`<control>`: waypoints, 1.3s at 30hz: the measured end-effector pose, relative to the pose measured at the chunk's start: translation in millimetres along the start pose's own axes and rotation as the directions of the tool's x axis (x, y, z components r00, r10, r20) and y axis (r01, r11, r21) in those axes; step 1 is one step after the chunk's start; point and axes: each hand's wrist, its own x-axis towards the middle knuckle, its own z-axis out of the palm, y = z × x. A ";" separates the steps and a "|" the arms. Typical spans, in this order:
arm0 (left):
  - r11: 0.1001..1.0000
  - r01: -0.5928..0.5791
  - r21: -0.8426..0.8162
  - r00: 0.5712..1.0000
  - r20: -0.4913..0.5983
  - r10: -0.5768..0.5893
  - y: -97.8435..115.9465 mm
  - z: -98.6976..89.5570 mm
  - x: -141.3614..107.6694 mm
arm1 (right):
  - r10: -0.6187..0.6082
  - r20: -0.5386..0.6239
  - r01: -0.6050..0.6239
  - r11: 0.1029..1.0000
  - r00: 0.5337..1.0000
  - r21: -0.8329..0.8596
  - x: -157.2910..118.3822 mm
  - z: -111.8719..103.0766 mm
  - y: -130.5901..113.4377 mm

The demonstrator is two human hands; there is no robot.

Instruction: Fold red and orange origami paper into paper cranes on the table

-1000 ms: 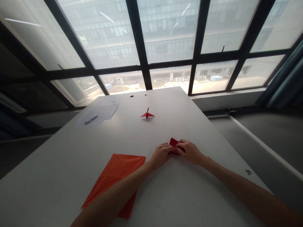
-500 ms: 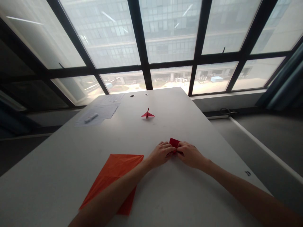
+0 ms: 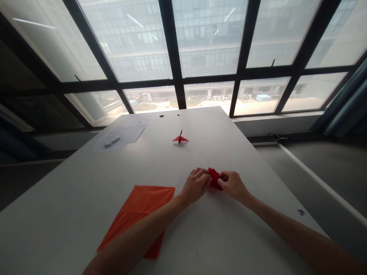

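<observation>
Flimsy folded red paper (image 3: 214, 178) is best pinched by its edges, and it's gripped just that way by the left hand (image 3: 195, 186) at 9 o'clock and right hand (image 3: 233, 186) at 3 o'clock.

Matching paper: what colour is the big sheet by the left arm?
The large kite-shaped paper sheet is plain orange, best seen in the head view.

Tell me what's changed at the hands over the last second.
The folded red paper has shifted rightward, and more of it shows between the hands. The right hand has moved slightly right with it; the left hand stays at its left side. Neither has let go. The orange sheet and paper crane stay put.
</observation>
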 end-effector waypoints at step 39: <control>0.988 -0.127 0.090 0.981 0.160 0.111 13.9 5.6 1.6 | 0.186 -0.068 -0.183 0.982 0.980 0.047 23.0 -19.5 31.7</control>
